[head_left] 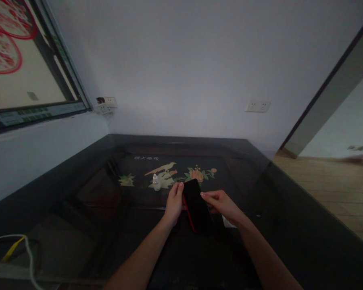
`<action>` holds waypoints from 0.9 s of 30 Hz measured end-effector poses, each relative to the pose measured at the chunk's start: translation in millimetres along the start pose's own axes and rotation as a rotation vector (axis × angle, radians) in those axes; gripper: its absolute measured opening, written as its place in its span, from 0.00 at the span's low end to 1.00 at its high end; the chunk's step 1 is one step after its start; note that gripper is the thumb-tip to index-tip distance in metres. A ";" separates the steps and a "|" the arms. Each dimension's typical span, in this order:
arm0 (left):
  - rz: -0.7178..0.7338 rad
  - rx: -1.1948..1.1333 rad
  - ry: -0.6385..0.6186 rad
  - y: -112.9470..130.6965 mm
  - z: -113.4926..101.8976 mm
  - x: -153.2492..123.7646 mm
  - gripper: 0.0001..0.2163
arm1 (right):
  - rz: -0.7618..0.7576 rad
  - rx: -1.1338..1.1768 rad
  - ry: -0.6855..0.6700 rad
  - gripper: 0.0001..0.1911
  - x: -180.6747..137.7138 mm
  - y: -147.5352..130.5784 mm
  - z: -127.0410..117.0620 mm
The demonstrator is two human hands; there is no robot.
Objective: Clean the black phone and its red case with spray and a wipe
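A black-screened smartphone with a red edge is held tilted above the dark table. My left hand grips its left side, the thumb near the upper corner. At the phone's right edge, the thumb and fingers of my right hand are pinched together; whether they hold anything besides that edge is too dark to make out. A small clear dropper bottle with a white cap stands upright beyond my left hand. Partly hidden under my right forearm lies a white item, perhaps a paper or wipe.
The glossy black table bears a bird-and-flower picture and meets a pale wall. A white cable and a yellow strip lie at the lower left. Wall sockets sit above the table; a window is at left.
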State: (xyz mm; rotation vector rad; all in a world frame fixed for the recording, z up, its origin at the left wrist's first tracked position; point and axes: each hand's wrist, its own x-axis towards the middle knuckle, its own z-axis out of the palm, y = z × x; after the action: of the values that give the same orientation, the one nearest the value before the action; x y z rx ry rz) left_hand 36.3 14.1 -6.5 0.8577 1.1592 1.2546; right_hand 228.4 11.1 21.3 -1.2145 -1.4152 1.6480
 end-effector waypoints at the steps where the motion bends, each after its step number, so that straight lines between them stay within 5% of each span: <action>1: 0.000 -0.003 0.002 -0.8 0.0 0.5 0.25 | -0.006 0.002 0.044 0.26 1.1 0.3 0.7; 13: 0.028 -0.085 0.136 -8.9 -0.8 9.4 0.24 | -0.295 -0.071 0.446 0.23 13.0 4.6 0.4; 21: 0.025 -0.103 0.148 -9.8 -3.6 11.9 0.26 | 0.171 0.039 0.071 0.25 7.4 14.4 3.8; 27: 0.096 -0.133 0.174 -5.8 -4.3 14.3 0.27 | 0.160 0.092 -0.119 0.26 2.3 13.8 6.7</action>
State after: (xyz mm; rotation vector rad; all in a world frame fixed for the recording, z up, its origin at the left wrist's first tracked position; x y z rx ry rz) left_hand 32.7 26.9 -15.6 0.7235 1.1676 1.4911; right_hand 222.7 7.7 7.3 -1.2222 -1.3251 1.9016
